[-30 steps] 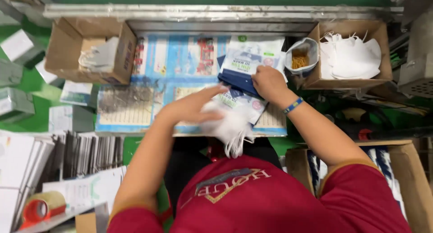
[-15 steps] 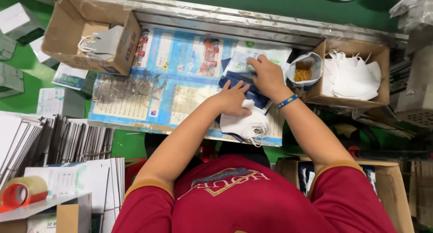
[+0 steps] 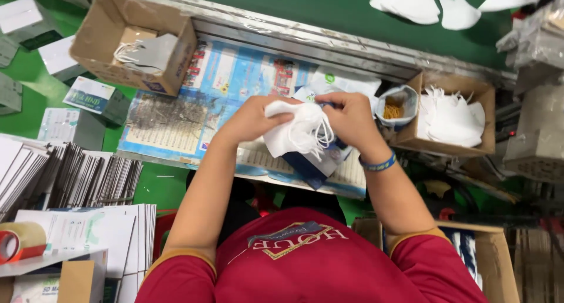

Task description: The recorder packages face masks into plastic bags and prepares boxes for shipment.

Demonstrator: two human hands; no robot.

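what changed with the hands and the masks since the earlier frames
Both hands have lifted the white masks off the printed sheet and now hold the bunch up between them, left hand and right hand gripping either side. Earlier the left hand pressed the masks down while the right worked at the blue and white packet. The cardboard box of masks on the right and the box on the left stayed put.

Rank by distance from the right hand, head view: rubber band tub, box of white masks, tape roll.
From the right hand:
1. Rubber band tub, just to its right.
2. Box of white masks, further right, beyond the tub.
3. Tape roll, far lower left corner.
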